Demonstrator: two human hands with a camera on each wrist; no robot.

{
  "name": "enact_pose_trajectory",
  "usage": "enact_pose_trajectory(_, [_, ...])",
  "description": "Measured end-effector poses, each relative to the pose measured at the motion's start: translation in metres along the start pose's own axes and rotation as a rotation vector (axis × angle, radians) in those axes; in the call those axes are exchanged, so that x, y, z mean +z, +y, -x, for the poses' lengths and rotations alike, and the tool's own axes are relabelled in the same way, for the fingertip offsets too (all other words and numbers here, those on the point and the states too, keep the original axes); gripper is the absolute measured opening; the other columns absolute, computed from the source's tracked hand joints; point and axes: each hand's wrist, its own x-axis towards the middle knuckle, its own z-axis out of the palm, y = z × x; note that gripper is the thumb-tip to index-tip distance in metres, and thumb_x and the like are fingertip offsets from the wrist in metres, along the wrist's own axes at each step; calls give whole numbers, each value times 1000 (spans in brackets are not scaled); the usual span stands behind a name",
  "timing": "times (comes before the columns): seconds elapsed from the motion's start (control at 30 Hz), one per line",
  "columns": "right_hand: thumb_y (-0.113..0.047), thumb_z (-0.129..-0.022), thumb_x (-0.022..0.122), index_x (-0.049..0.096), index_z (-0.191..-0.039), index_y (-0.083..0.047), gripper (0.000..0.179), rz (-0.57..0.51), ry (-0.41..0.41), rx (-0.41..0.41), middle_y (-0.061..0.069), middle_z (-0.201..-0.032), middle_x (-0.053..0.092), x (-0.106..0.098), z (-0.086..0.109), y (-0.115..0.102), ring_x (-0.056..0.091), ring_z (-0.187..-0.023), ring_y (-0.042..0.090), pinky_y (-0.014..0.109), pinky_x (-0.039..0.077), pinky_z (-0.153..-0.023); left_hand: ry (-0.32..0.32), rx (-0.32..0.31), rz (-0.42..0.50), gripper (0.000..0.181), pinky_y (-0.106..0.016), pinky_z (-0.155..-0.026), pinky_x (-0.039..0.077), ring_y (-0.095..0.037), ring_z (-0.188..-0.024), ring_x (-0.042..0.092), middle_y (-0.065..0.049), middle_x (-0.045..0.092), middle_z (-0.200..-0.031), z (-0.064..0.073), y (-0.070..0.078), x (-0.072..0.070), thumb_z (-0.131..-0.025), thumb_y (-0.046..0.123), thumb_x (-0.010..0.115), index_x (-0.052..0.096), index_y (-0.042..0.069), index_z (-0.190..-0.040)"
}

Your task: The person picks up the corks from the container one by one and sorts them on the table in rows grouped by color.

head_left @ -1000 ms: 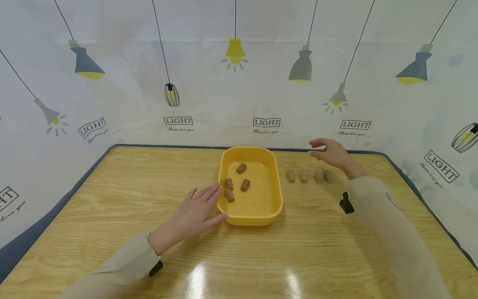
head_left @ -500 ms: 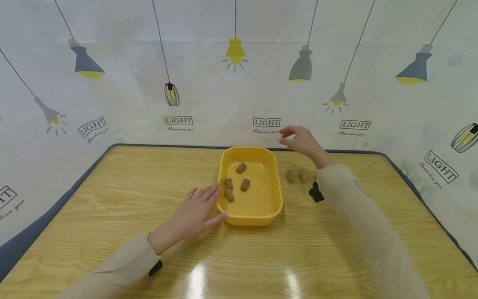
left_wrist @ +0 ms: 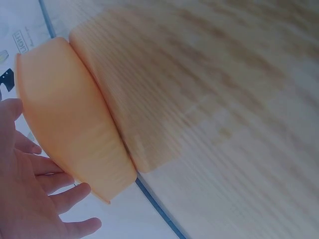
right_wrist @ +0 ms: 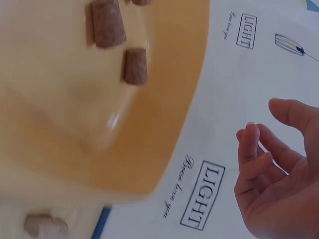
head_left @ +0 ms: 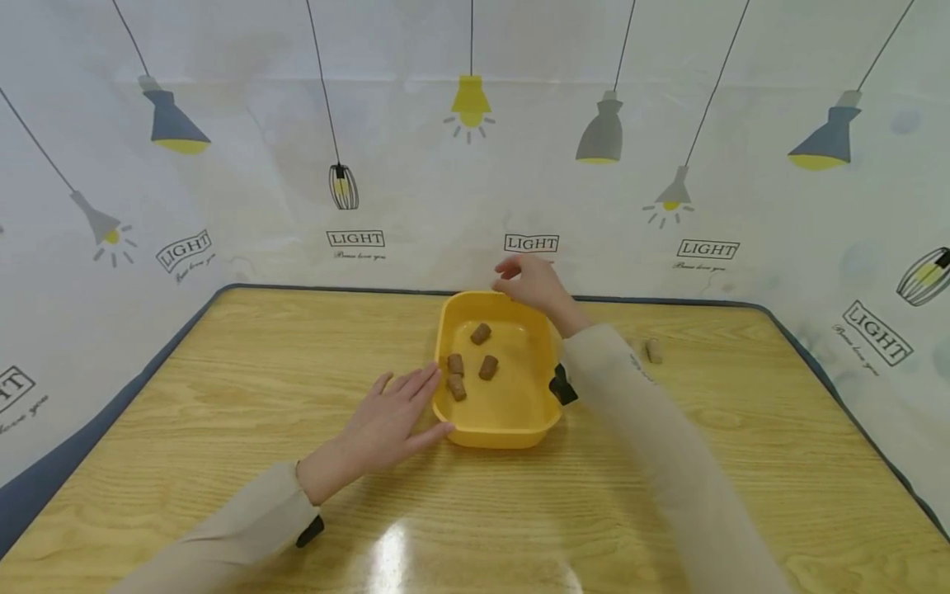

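Observation:
A yellow plastic bin stands on the table, with several short brown cork-like cylinders lying on its floor towards the left. My left hand rests with straight fingers against the bin's left rim. In the left wrist view, the fingers lie along the bin's outer side. My right hand hovers above the bin's back rim. Its thumb and loosely bent fingers are apart in the right wrist view, with nothing between them. Two cylinders show clearly inside the bin there.
To the right of the bin, a paler cylinder lies on the wooden table, beside my right sleeve, which covers part of the tabletop. A white wall covering printed with lamps rises behind the table's back edge.
My right hand has moved left, from above the row of cylinders on the table to over the bin's back edge. The left hand, bin and cylinders inside stay put.

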Motion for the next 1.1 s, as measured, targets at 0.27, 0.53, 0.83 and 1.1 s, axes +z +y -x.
enact_pose_trajectory(0.27, [-20,-85,58,57,-113,-1,34,-29,-50,48,11,-105,55,31,-7,-4,51,-92,22,30,43,-77,-7,-6,-4,72,-52,-95,23,-25,-122,33,-12,31,-138,0,0,-1,-88,55,38,35,1,-135])
enact_pose_trajectory(0.53, [-22,-84,60,53,-117,-2,39,-88,-75,127,11,-113,52,51,-6,3,49,-99,23,34,41,-83,-10,-3,-6,73,-52,-95,22,-25,-122,32,-11,30,-139,0,0,-1,-88,56,37,34,1,-135])
enact_pose_trajectory(0.83, [-19,-81,64,51,-121,-2,46,-114,-56,224,13,-121,49,68,-4,11,46,-108,24,34,35,-91,-4,-2,-18,72,-52,-95,23,-25,-122,33,-11,31,-139,0,1,-1,-87,56,38,35,1,-134])
enact_pose_trajectory(1.1, [-20,-80,63,49,-123,0,49,-113,-42,255,13,-119,52,80,1,18,48,-102,22,35,34,-92,-8,-4,-8,73,-52,-95,22,-25,-122,32,-11,30,-139,0,1,1,-88,56,36,35,1,-135])
